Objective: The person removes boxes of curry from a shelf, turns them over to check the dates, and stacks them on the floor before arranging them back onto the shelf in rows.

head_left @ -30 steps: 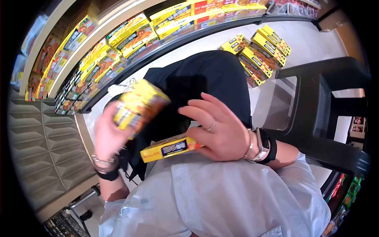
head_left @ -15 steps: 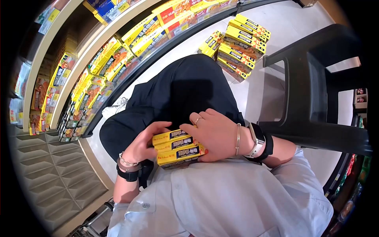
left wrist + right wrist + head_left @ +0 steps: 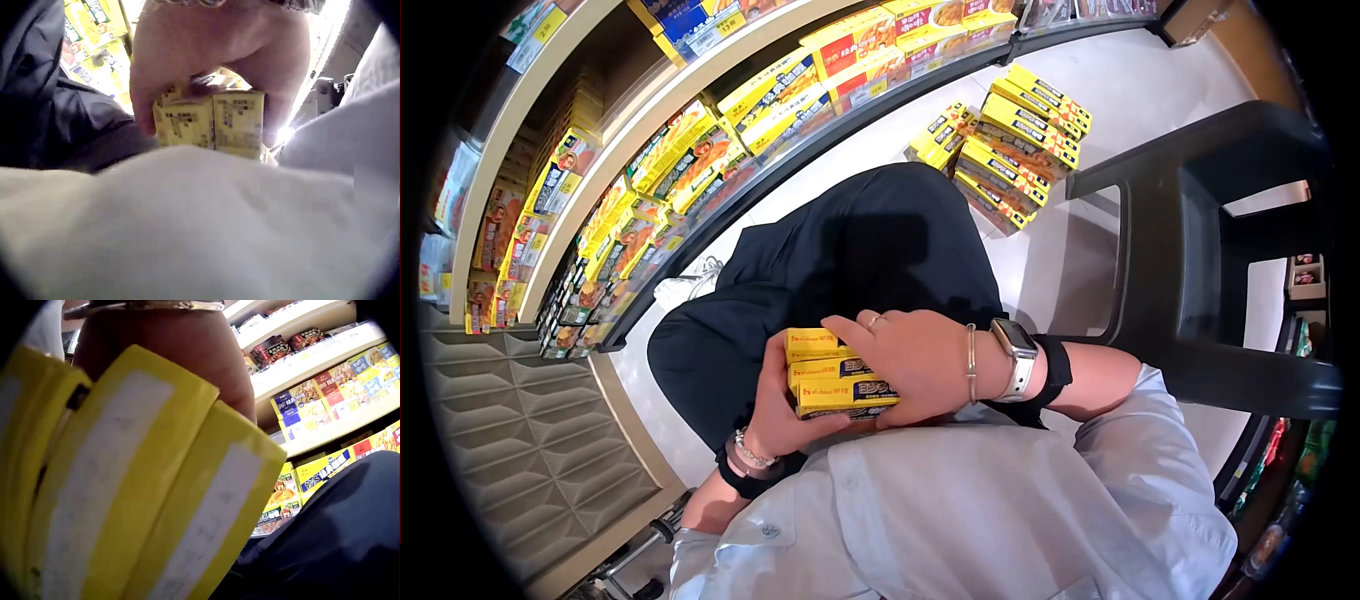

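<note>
Three yellow cartons (image 3: 825, 392) with dark blue labels are stacked together in the person's lap, against the shirt front. My left hand (image 3: 783, 405) grips their left ends, thumb along the near side and fingers on the far side. In the left wrist view its fingers straddle the printed carton ends (image 3: 237, 125). My right hand (image 3: 925, 362) lies over the right part of the stack and holds it, hiding the labels' right portions. Up close in the right wrist view, the yellow cartons (image 3: 119, 469) stand side by side, showing pale printed strips.
More yellow cartons (image 3: 1010, 140) are piled on the floor ahead. A store shelf (image 3: 730, 180) with similar boxes curves along the left and front. At right stands a black plastic stool (image 3: 1145, 250). The person's dark-trousered knees (image 3: 890, 220) lie between lap and shelf.
A carton held up in the left hand came down to join the others in the lap. The right hand has since slid left over the stack, and the left hand wraps its ends.
</note>
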{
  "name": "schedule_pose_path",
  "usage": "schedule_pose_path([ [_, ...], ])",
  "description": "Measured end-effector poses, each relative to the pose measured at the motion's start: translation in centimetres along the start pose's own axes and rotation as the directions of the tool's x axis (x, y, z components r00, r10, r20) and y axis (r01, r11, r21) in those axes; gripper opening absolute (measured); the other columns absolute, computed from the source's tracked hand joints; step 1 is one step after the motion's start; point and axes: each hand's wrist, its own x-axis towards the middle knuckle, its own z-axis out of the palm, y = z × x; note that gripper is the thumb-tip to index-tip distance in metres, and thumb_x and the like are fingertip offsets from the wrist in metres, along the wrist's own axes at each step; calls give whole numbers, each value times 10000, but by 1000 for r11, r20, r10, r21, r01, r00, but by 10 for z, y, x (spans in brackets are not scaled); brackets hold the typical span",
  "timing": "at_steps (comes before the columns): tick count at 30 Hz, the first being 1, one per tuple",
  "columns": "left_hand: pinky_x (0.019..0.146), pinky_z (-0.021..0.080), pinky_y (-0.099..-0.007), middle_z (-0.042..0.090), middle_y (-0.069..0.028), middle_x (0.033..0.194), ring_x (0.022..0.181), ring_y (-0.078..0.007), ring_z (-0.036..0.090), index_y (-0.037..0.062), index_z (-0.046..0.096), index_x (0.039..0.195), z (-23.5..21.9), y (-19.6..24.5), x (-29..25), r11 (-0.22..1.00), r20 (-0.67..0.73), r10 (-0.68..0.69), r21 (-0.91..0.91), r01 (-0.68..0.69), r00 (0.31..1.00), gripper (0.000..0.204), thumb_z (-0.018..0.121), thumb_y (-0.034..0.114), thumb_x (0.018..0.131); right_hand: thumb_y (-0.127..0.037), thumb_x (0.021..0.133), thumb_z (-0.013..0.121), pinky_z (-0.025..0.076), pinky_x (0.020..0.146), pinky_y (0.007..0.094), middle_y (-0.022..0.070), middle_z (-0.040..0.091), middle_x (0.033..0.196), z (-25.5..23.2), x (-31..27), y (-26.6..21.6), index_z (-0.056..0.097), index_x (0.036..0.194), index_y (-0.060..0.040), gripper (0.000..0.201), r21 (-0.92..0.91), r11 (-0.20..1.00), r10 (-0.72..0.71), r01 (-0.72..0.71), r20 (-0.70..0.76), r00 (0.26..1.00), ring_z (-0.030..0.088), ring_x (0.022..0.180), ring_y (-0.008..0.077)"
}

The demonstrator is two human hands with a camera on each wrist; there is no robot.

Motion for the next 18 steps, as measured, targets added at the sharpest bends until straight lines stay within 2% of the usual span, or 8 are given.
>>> schedule_pose_path([
  [5,984,296,-353,331,-137,1240,1171,-222,357,7,109,1326,1,34,15,979,-91,204,3,-205,975,1021,785,252,602,-204,540,747,458,633,350,137,523,864,-42,7,-6,398,1138,-4,720,-124,990,-96,70,-216,972,556,762,292],
  [7,1024,214,-364,311,-142,1281,1216,-231,308,0,91,1344,-20,27,24,857,-102,455,319,-404,885,1029,756,333,633,-163,522,737,447,655,363,147,528,866,-67,15,1,430,1102,-8,675,-288,957,-113,30,-278,954,545,772,312],
  [8,1038,164,-364,292,-137,1310,1242,-230,277,-2,107,1350,-27,29,24,881,-192,399,351,-317,897,1028,739,390,641,-127,522,726,440,673,374,147,530,877,-82,22,14,438,1095,-10,652,-331,940,-187,76,-316,930,537,792,323],
  [9,1031,178,-356,295,-130,1311,1241,-225,280,5,145,1347,-33,32,24,902,-231,379,309,-302,896,934,719,258,655,-91,523,716,434,691,385,148,533,887,-99,31,30,446,1088,-12,631,-375,919,-261,121,-349,900,528,812,335],
  [11,1022,197,-345,298,-122,1313,1235,-223,292,21,162,1346,-45,29,22,922,-286,317,316,-223,904,824,626,108,671,-68,557,662,425,754,379,169,553,893,-125,53,67,439,1077,-24,568,-617,787,-274,-29,-391,878,544,836,335],
  [13,1012,218,-345,343,-116,1285,1213,-221,325,39,211,1336,-52,22,21,927,-346,294,332,-177,891,740,532,27,669,4,569,666,408,785,374,145,543,971,-147,75,121,400,1164,-45,654,-642,766,-393,48,-408,824,491,925,358],
  [15,997,241,-350,403,-105,1234,1185,-210,362,49,269,1316,-60,10,21,958,-374,202,267,-104,905,677,530,33,692,16,580,653,388,827,375,146,541,1009,-155,89,167,384,1183,-59,664,-643,765,-311,-23,-401,862,486,959,343],
  [18,974,267,-330,449,-89,1177,1135,-190,406,58,322,1287,-69,-3,26,965,-407,172,251,-71,897,614,532,66,710,16,580,648,344,897,388,132,510,1077,-151,109,211,384,1187,-81,669,-695,696,61,-179,-191,980,468,1026,307],
])
